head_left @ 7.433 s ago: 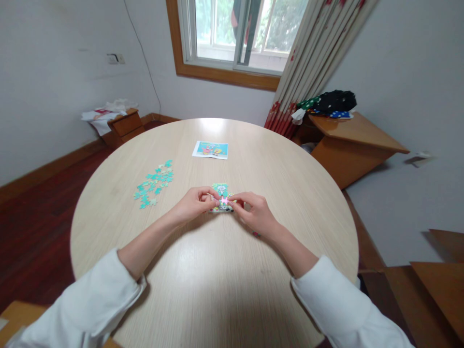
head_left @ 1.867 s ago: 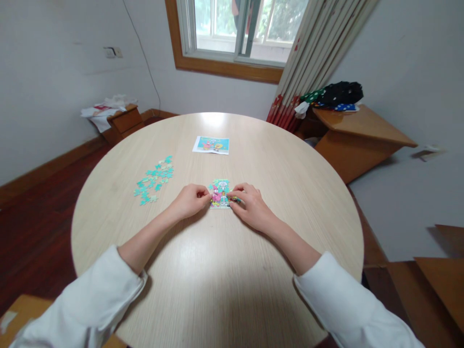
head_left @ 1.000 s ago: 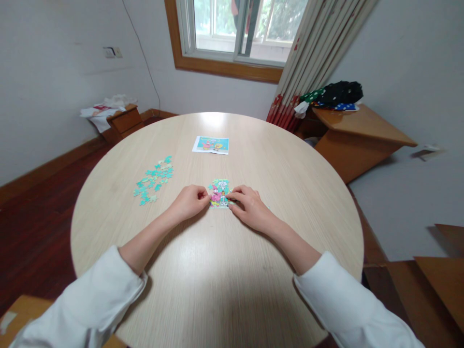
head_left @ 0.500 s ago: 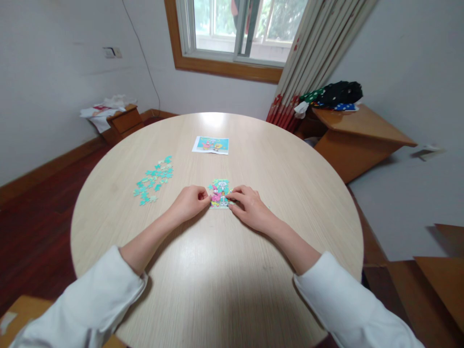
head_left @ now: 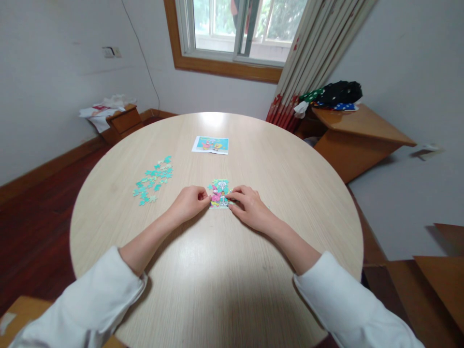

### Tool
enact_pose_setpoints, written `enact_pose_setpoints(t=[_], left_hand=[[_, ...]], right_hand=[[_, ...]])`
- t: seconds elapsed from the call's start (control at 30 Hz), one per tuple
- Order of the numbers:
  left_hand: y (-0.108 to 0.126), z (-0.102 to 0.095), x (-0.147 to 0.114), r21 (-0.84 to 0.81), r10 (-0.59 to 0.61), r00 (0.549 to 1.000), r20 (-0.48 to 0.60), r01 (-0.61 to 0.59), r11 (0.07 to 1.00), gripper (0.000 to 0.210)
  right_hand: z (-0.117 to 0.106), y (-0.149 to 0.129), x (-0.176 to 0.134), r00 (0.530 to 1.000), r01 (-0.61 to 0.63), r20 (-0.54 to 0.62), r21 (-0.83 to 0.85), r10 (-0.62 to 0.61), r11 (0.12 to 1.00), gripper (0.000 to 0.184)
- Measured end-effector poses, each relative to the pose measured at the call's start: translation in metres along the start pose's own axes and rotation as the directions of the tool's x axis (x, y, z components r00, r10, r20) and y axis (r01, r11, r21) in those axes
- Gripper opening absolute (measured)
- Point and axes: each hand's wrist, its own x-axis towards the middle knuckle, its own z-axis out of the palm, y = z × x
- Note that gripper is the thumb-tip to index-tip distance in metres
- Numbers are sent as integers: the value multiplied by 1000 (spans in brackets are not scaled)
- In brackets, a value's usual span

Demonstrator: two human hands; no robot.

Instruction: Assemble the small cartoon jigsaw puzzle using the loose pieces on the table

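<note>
A partly joined jigsaw puzzle (head_left: 220, 189) lies flat on the round table, showing a pink cartoon figure and a pale blue-green one. At its left edge is my left hand (head_left: 192, 200), fingers curled and thumb and forefinger closed on the border. My right hand (head_left: 250, 205) grips the right side, its fingers bent over the pieces and hiding part of a yellow figure there. Off to the left, several loose puzzle pieces (head_left: 158, 174), mostly turquoise and pale green, lie spread out. Beyond the puzzle rests a printed reference picture (head_left: 213, 145) with the same figures.
The light wooden round table (head_left: 217, 270) fills the middle of the view. Behind it are a window (head_left: 239, 29) and a curtain (head_left: 311, 53). Clothes (head_left: 339, 95) are piled on a wooden cabinet (head_left: 366, 125) to the right; white cloths (head_left: 108, 106) lie at the back left.
</note>
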Motion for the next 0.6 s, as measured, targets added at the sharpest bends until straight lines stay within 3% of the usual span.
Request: enact_pose_setpoints(t=[0.6], left_hand=[[-1, 0, 0, 1, -14, 1000, 5, 14, 1000, 26]], right_hand=[[-2, -2, 1, 1000, -19, 17, 8, 19, 1000, 24]])
